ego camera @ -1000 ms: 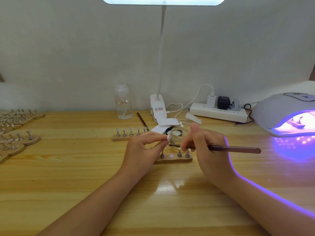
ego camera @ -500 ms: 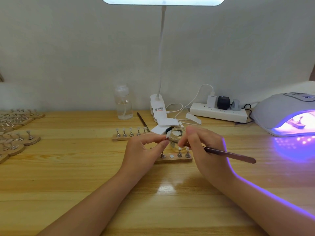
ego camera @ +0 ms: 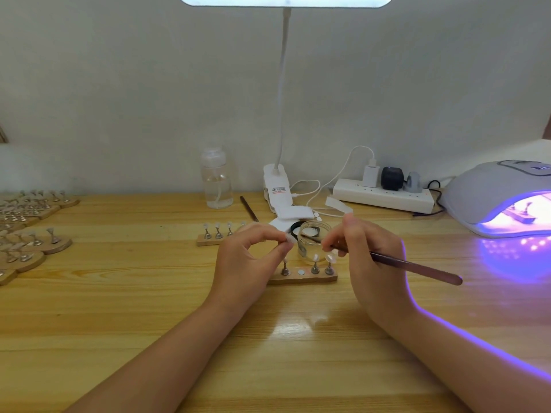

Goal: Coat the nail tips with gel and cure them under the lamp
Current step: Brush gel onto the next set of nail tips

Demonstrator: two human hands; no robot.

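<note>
My left hand (ego camera: 241,263) pinches one nail tip (ego camera: 287,239) lifted off its wooden stand (ego camera: 302,278) mid-counter. My right hand (ego camera: 366,257) grips the gel brush (ego camera: 417,268), its bristles dipping into the glass gel jar (ego camera: 313,242) behind the stand. One batch sits inside the lit curing lamp (ego camera: 501,201) at the counter's right edge; I judge most stands remain uncoated.

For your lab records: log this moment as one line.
left hand pinches nail tip | right hand dips brush in jar | curing lamp lit
</note>
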